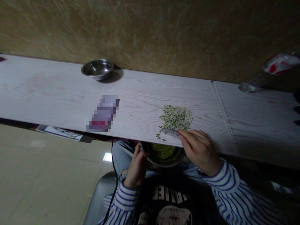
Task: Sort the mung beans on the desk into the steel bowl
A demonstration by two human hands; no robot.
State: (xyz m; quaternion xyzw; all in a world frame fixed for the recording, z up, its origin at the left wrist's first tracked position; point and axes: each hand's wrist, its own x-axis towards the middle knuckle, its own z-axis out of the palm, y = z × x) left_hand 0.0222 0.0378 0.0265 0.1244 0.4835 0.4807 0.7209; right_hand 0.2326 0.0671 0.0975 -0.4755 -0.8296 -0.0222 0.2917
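My left hand is closed on the rim of a metal bowl, which sits just below the table's front edge, over my lap. Green beans, like mung beans, cover part of its bottom. Between the thumb and fingers of my right hand is a pale, flat, round-tipped spoon-like tool, low over the tabletop near the edge. Beyond it, green beans mixed with white grains lie spread in a patch. A few loose beans are left of the tool, close to the edge.
On the pale wood-grain table stands another metal bowl near the wall. A pixelated phone-like object lies left of the beans. At the far right, a clear bottle with a red-and-white label is by the wall.
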